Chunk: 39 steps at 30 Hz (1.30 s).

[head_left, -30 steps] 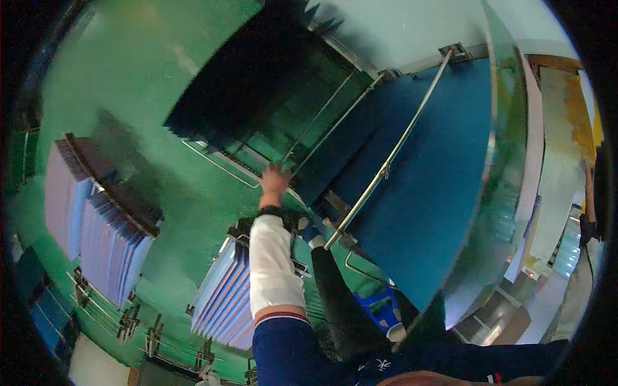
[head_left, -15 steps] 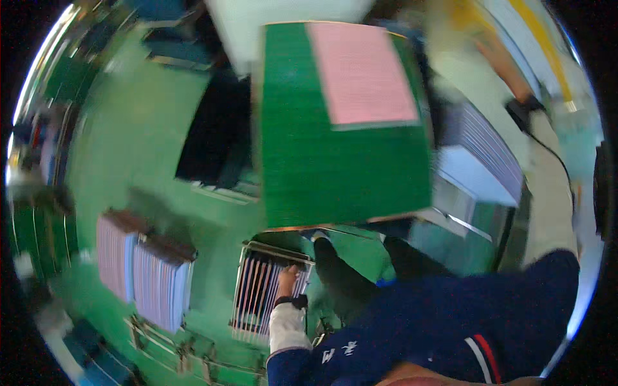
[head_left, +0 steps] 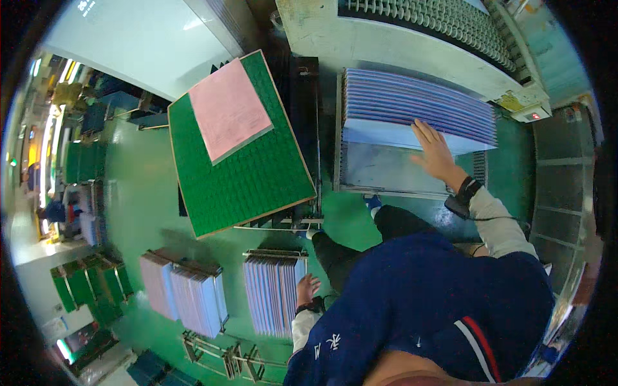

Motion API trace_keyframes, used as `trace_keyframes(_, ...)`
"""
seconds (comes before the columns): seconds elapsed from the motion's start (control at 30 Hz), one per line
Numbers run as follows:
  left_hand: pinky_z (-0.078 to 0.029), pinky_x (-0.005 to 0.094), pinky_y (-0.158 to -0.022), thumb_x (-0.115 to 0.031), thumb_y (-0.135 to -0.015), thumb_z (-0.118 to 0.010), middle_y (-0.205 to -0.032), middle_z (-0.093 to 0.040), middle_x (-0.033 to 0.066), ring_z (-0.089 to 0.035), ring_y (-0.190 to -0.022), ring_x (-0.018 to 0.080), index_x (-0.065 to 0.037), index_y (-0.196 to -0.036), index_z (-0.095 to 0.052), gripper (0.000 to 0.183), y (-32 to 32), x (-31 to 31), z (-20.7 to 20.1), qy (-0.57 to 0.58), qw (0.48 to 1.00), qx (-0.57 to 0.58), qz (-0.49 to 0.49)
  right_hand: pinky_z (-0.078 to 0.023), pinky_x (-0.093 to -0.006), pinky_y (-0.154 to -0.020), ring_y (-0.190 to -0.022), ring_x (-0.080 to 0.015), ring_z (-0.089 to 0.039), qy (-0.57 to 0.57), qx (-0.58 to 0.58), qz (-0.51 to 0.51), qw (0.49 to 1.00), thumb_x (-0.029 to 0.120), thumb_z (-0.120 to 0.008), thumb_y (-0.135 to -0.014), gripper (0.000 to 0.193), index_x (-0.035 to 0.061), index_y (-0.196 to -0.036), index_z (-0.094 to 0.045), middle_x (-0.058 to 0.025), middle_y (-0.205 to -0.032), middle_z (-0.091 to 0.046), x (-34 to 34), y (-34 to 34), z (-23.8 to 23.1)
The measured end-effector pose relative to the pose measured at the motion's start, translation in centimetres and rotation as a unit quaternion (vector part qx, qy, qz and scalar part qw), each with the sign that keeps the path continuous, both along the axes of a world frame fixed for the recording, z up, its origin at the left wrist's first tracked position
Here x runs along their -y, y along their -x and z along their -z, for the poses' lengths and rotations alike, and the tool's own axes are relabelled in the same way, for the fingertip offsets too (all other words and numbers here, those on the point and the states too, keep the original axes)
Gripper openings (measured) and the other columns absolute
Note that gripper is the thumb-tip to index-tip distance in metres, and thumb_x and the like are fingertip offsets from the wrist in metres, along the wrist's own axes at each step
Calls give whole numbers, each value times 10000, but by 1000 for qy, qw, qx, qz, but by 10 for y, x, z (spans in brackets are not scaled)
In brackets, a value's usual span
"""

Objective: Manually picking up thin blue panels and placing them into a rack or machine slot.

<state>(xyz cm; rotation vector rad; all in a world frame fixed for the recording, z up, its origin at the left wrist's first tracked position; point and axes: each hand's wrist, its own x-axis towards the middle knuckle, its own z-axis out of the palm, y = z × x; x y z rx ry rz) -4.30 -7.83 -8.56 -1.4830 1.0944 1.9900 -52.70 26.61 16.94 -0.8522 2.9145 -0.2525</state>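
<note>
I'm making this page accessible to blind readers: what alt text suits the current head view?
A person's open right hand is at the front of a row of bluish panels, seen from above. The left hand is beside another row of closely packed panels, and a pink rectangular sheet lies on a green board.

Moderate indoor light covers the green floor, with bright lamps glaring along the left side and a soft shadow beyond the lower-left stack. The right hand looks slightly soft; fisheye distortion curves outer edges toward a black, hazy rim.
</note>
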Motion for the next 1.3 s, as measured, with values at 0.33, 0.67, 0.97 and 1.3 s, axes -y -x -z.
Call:
trace_keyframes(0.33,-462,290,-640,-312,-861,-515,-911,-620,64,-604,-716,161,-56,-1177,-468,409,84,-99,-54,67,997,6,-46,-321,-428,-960,-1142,-320,-410,156,-23,-32,987,103,-655,-687,495,-3,-1134,-473,-158,-1233,-452,-42,7,31)
trace_keyframes(0.67,-461,294,-614,-368,-853,-503,-876,-615,58,-590,-690,159,-64,-1155,-504,429,51,-127,-80,135,985,45,-93,-421,-453,-731,-875,-359,-540,82,21,43,995,112,-627,-737,273,26,-964,-502,-153,-897,-585,-31,34,38)
trace_keyframes(0.97,-469,287,-561,-360,-851,-506,-864,-607,52,-595,-642,167,-69,-1134,-523,406,60,-103,-81,154,980,10,-123,-417,-505,-634,-725,-407,-552,56,3,8,998,158,-531,-752,125,34,-733,-531,-210,-708,-562,-30,65,62)
trace_keyframes(1.3,-487,289,-494,-351,-840,-549,-827,-603,65,-596,-589,179,-69,-1104,-533,386,47,-84,-78,174,971,25,-165,-414,-464,-632,-762,-396,-545,61,-59,27,996,206,-554,-784,162,53,-836,-557,-192,-817,-588,-49,63,-83)
